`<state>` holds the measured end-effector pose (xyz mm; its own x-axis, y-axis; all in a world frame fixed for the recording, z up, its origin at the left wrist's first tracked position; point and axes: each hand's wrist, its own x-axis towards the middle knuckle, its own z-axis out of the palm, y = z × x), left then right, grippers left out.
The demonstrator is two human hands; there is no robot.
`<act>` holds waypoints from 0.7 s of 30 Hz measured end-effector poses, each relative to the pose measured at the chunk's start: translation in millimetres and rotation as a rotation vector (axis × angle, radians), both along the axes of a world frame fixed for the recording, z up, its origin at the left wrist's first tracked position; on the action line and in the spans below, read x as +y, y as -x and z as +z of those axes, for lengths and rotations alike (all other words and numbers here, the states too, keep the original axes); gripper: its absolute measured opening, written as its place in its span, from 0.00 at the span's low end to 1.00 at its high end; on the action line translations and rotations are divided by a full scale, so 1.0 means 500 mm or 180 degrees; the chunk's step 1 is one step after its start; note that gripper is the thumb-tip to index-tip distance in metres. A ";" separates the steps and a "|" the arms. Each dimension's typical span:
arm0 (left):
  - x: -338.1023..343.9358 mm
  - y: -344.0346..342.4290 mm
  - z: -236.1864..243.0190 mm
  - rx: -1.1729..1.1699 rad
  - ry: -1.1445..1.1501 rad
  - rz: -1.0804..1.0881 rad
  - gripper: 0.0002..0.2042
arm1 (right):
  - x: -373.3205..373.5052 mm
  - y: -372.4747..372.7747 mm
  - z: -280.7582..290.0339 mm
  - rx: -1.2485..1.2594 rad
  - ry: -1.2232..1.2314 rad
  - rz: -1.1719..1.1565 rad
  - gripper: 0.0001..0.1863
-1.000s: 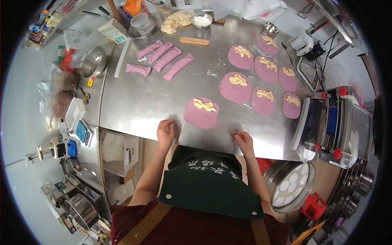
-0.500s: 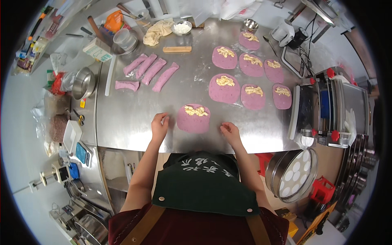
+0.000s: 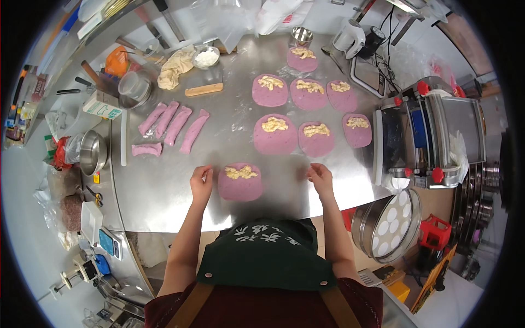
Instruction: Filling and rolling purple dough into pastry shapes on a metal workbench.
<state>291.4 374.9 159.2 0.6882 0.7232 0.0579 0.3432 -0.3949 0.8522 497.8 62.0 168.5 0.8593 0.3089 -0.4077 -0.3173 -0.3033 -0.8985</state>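
A flat pink dough piece [image 3: 239, 190] lies on the steel table in front of me, a strip of pale yellow shredded filling [image 3: 240, 173] across its far part. Just left of it is my left hand [image 3: 202, 185], fingers loosely curled, thumb apart, nothing visible in the grasp. My right hand [image 3: 321, 180] hovers farther off on the right, also loosely bent and without anything visible in it. Several more filled dough rounds [image 3: 273, 143] are spread beyond, toward the right. Rolled pink dough logs [image 3: 194, 131] lie at the far left.
A wooden rolling stick [image 3: 204, 89], a bowl of white paste [image 3: 206, 58] and a crumpled cloth [image 3: 176, 68] are at the back. On the right stands a roller machine [image 3: 404, 145], with a round steamer [image 3: 377, 232] below it. A steel bowl [image 3: 93, 153] and scales [image 3: 109, 242] are left.
The view has shifted, so the table's contents appear farther left and lower. My right hand has moved right and away from the near dough piece; my left stays beside it.
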 end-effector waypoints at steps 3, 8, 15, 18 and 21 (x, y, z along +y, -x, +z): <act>-0.043 -0.050 0.020 -0.0013 -0.0014 0.0126 0.07 | -0.031 -0.105 0.018 -0.0031 -0.0094 0.0042 0.13; -0.129 -0.183 0.058 -0.0029 -0.0053 0.0563 0.06 | -0.068 -0.303 0.005 -0.0635 -0.0128 0.0385 0.12; -0.198 -0.406 0.107 -0.0462 -0.0339 0.0237 0.07 | 0.016 -0.494 0.028 -0.0696 -0.0583 0.0890 0.10; -0.183 -0.499 0.131 -0.0430 -0.0400 0.0148 0.07 | 0.072 -0.550 0.036 -0.0076 -0.0519 0.0917 0.10; -0.138 -0.595 0.114 -0.0382 -0.0501 -0.0024 0.07 | 0.143 -0.602 0.022 -0.0082 -0.0553 0.1003 0.10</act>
<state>588.7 306.1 216.2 0.6750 0.6935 0.2518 0.2392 -0.5286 0.8145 798.8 133.6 179.7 0.7202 0.6230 -0.3051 -0.2090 -0.2245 -0.9518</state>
